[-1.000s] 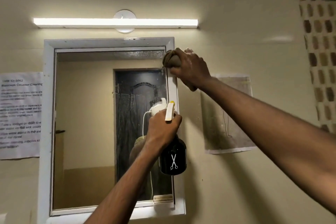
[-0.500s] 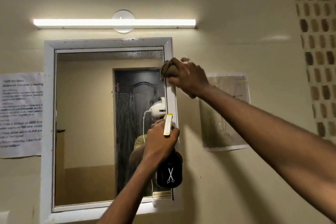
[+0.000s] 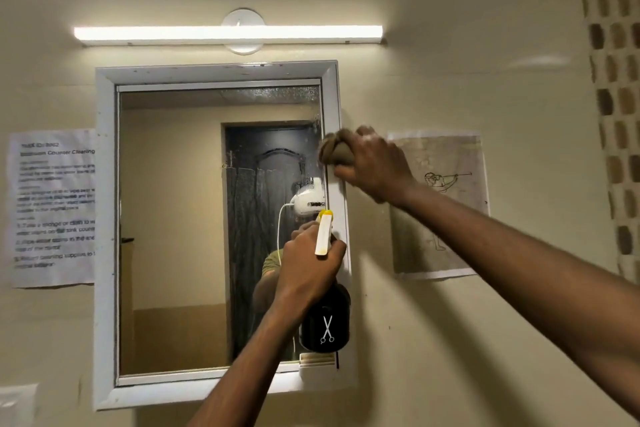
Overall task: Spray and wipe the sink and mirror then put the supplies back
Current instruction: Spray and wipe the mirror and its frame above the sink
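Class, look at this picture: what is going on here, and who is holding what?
A person is cleaning a wall mirror. The right hand presses a bunched brown cloth against the mirror's right edge, at the white frame. The left hand holds a black spray bottle upright in front of the mirror's lower right part. Droplets show near the glass's top right.

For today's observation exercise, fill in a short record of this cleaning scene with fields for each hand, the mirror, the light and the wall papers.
right hand: clutches a bunched brown cloth, pressed on the mirror's right frame edge
left hand: grips a black spray bottle with a scissors mark, its white nozzle pointing up
mirror: white frame, droplets along the glass top right
light: lit tube above the mirror
wall papers: printed sheet left, drawing right
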`<state>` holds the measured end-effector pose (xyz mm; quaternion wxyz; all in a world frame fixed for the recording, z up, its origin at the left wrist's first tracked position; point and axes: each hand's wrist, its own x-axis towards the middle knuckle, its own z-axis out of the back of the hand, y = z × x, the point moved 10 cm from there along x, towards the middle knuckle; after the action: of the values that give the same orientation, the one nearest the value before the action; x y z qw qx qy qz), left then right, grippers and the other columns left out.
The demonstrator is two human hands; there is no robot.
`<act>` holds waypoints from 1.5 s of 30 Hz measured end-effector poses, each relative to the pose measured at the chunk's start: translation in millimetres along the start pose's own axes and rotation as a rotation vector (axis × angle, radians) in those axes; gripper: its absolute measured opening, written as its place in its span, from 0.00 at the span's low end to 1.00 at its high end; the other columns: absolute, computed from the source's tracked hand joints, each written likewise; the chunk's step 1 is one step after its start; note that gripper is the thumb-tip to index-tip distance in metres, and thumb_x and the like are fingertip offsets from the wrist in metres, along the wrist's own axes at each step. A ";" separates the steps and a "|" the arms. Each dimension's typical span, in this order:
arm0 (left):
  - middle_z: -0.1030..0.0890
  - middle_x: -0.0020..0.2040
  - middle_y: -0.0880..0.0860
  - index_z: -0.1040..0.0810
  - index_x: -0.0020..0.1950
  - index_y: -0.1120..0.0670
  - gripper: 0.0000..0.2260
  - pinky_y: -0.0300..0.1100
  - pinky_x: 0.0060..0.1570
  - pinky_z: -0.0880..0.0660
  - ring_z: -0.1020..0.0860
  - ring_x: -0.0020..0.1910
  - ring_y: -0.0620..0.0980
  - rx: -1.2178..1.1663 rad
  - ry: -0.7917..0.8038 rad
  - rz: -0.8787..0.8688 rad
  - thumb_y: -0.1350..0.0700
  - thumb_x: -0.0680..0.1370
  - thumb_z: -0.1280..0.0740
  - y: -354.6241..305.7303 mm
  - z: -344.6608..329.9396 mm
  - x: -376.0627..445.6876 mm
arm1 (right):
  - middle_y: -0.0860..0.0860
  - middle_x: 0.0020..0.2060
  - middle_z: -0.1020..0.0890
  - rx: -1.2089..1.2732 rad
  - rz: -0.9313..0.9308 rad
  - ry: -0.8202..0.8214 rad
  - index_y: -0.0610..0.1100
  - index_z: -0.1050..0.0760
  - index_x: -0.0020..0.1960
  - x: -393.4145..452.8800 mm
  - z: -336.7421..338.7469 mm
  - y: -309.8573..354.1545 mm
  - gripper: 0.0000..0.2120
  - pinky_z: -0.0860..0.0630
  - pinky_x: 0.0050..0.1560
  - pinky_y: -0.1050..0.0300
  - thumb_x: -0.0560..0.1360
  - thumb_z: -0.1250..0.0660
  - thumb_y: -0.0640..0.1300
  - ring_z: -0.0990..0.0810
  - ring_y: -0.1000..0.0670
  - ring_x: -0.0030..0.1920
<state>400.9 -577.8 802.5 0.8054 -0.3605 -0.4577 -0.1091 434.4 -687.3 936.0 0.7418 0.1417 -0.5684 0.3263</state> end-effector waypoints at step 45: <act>0.26 0.30 0.48 0.24 0.39 0.59 0.06 0.30 0.30 0.33 0.30 0.28 0.42 -0.025 0.041 0.004 0.58 0.74 0.34 0.3 -19.7 -19.3 | 0.42 0.51 0.25 -0.006 0.042 0.051 0.45 0.27 0.62 -66.0 -24.3 13.3 0.22 0.26 0.40 0.52 0.69 0.31 0.50 0.21 0.38 0.45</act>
<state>403.2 -594.0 780.2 0.8102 -0.3690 -0.4392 -0.1206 434.9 -684.6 864.5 0.7494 0.1193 -0.5533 0.3436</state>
